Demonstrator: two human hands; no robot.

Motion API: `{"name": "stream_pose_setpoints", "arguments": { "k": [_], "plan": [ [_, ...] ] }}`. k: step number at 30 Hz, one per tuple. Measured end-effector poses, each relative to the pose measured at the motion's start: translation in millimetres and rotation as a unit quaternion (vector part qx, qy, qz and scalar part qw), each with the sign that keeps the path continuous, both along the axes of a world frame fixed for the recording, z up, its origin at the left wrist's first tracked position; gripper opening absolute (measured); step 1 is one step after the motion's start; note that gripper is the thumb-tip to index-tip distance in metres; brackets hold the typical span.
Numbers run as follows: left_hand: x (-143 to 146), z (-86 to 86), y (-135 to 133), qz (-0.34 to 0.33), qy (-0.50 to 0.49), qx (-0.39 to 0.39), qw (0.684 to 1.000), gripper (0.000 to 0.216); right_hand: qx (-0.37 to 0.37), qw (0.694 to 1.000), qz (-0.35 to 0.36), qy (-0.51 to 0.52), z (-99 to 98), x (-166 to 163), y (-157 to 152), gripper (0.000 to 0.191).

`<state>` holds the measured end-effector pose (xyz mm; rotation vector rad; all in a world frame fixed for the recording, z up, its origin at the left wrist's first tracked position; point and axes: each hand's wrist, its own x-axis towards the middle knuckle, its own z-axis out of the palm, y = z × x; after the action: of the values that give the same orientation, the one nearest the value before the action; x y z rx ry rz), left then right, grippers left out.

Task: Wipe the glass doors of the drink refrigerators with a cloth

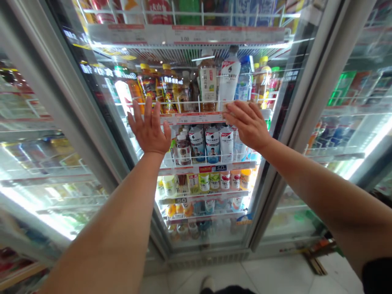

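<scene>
Hands hover spread and empty before the open cooler: left hand (150, 130) at the shelf rail (196, 118), right hand (248, 124) just below the white bottle (229, 79). Reaching seems underway; grasping needs fingers closing round a bottle.

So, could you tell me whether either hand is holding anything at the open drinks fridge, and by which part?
Nothing is held. The left hand is spread open, and the right hand lies flat at the white wire shelf rail.

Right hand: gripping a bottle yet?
No, the right hand lies flat and open against the shelf rail, below the white bottle.
</scene>
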<state>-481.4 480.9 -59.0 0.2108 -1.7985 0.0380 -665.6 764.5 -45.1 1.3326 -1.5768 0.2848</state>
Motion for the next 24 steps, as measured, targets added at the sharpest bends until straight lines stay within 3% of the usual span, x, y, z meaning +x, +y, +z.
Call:
{"name": "stream_pose_setpoints", "arguments": {
  "k": [4, 9, 14, 16, 20, 24],
  "plan": [
    [0, -0.1, 1, 0.020, 0.004, 0.001, 1.000, 0.063, -0.091, 0.996, -0.005, -0.003, -4.7, -4, 7, 0.055],
    [-2, -1.3, -4, 0.050, 0.002, -0.038, 0.998, 0.064, -0.044, 0.999, 0.005, 0.025, -6.8, -15, 20, 0.055],
    [-4, 0.2, -6, 0.039, 0.004, -0.027, 0.999, 0.068, -0.175, 0.984, -0.021, 0.000, -12.6, -28, 29, 0.052],
    [-5, 0.9, -5, 0.032, 0.007, -0.018, 0.999, 0.070, -0.156, 0.988, -0.002, 0.017, -24.7, -28, 30, 0.055],
    [-4, 0.9, -4, 0.038, 0.007, -0.022, 0.999, 0.069, -0.019, 0.996, 0.033, 0.086, -45.5, -21, 29, 0.069],
    [-2, 0.7, -3, 0.025, 0.004, -0.022, 0.999, 0.065, -0.073, 0.995, 0.015, 0.061, -53.4, -14, 23, 0.072]
  ]
}}
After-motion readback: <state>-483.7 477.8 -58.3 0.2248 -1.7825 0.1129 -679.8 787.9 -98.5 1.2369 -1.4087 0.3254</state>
